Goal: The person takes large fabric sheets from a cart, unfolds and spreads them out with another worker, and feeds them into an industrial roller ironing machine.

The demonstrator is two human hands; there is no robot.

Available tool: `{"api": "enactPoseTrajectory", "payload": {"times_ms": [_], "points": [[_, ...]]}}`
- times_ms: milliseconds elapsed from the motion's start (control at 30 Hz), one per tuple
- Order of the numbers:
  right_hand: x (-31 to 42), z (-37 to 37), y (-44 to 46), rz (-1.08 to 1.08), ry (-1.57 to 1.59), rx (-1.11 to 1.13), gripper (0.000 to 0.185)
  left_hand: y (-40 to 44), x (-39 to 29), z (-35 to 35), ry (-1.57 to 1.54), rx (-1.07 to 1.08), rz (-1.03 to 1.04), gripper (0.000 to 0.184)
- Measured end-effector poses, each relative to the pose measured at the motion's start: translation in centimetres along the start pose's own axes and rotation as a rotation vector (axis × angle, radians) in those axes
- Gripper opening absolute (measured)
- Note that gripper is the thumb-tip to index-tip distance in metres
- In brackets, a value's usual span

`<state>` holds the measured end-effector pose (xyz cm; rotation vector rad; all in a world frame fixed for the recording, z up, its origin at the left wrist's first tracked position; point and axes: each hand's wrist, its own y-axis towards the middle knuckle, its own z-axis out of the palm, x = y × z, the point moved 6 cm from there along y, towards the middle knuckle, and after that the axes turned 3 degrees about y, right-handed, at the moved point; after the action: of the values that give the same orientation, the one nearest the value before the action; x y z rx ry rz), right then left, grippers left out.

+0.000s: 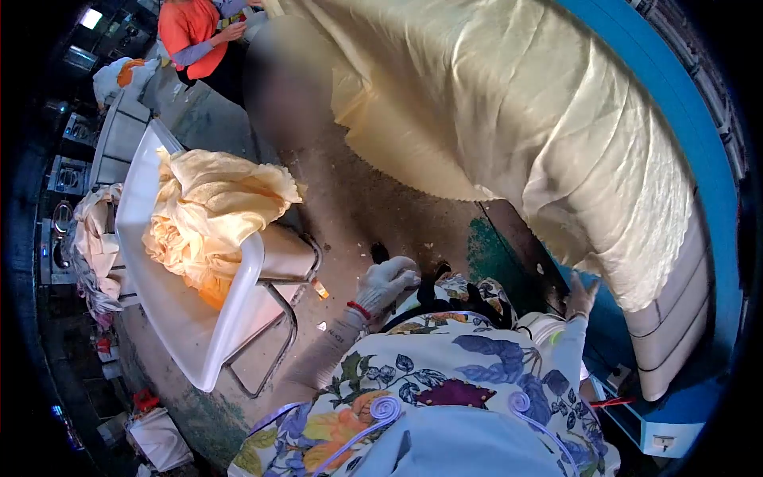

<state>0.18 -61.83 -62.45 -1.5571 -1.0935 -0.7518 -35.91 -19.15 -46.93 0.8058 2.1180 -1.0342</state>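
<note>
A large pale yellow cloth (548, 119) spreads from the top centre down to the right, over a blue machine. My right hand (582, 296), in a white glove, is beside the cloth's lower edge with its fingers apart and nothing in them. In front of my body, left of centre, is my left hand (386, 284), also gloved, with a red band at the wrist. Its fingers are bent and close together, and whatever they may hold is hidden. Left of it stands a white tub (248, 278) on a metal frame, with crumpled peach-yellow cloth (214, 207) in it.
Another person in an orange top (187, 32) stands at the upper left. The blue machine (727, 238) runs along the right side. At the far left are bundled pink cloth (97, 242) and a white bag (159, 439). A red-handled item (612, 402) lies at the lower right.
</note>
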Motion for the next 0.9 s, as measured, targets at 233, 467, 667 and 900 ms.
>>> {"api": "enactPoseTrajectory", "payload": {"times_ms": [233,467,667,900], "points": [[9.4,2.8,-4.9,-0.096,0.397,0.100,0.036,1.6,-1.1,2.3,0.158,0.140,0.144,0.037],[19.0,-11.4,-10.4,-0.210,-0.313,-0.137,0.044,2.7,-3.5,0.6,0.447,0.194,0.226,0.036],[29.0,-19.0,-4.6,-0.692,-0.640,-0.650,0.041,2.7,-0.8,-2.9,0.432,0.034,0.173,0.037],[36.0,9.6,-14.3,-1.036,-0.401,-0.187,0.035,-0.2,5.1,-19.8,0.683,-0.687,-0.008,0.055]]}}
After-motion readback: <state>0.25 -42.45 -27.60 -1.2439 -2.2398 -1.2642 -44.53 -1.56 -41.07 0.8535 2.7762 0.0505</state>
